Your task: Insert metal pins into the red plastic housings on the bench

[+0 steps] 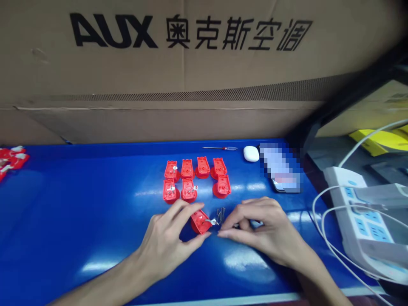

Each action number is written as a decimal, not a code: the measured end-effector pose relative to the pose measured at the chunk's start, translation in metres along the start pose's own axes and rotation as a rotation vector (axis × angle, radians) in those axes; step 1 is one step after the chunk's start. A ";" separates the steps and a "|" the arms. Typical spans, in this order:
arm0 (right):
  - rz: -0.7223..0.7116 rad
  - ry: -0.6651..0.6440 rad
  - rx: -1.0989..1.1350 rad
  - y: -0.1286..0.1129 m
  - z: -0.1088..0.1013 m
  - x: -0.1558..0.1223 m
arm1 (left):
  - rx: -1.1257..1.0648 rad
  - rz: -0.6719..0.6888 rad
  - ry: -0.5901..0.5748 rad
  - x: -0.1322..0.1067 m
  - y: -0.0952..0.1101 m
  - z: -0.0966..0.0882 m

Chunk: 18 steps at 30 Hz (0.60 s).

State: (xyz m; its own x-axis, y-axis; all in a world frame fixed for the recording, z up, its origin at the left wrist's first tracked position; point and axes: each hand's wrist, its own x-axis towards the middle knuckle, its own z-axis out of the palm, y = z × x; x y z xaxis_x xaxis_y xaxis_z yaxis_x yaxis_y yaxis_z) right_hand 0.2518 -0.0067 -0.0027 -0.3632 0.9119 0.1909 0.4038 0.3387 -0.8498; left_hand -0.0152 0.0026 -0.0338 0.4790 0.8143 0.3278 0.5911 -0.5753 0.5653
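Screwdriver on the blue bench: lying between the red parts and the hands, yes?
No. The head view shows the screwdriver beyond the red parts, near the far edge of the blue bench, not between them and the left hand and right hand.

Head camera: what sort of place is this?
Probably a workshop assembly bench: a blue bench top, rows of matching red plastic parts, and a small screwdriver.

Glossy red plastic housing (200, 222)
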 end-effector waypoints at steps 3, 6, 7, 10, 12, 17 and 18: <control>-0.246 0.065 -0.068 -0.001 0.008 -0.002 | -0.010 0.007 0.021 0.000 0.002 0.000; -0.389 0.125 -0.282 0.001 0.017 -0.006 | -0.008 0.003 0.044 0.001 0.004 -0.001; -0.423 0.147 -0.351 0.002 0.020 -0.007 | -0.008 0.001 0.052 0.001 0.004 -0.001; -0.507 0.194 -0.467 0.005 0.027 -0.010 | -0.009 0.001 0.071 0.001 0.006 -0.003; -0.517 0.183 -0.499 0.008 0.031 -0.011 | -0.016 0.009 0.074 0.001 0.007 -0.004; -0.489 0.153 -0.527 0.012 0.036 -0.012 | -0.012 0.060 0.071 -0.001 0.008 -0.004; -0.489 0.151 -0.526 0.012 0.036 -0.012 | -0.008 0.063 0.070 -0.002 0.008 -0.004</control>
State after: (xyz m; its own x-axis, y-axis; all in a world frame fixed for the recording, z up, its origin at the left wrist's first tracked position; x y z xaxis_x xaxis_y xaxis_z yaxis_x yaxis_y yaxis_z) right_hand 0.2304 -0.0220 -0.0327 -0.5012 0.6370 0.5857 0.5885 0.7471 -0.3089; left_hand -0.0136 -0.0031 -0.0267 0.4680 0.7801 0.4152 0.5558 -0.6251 0.5480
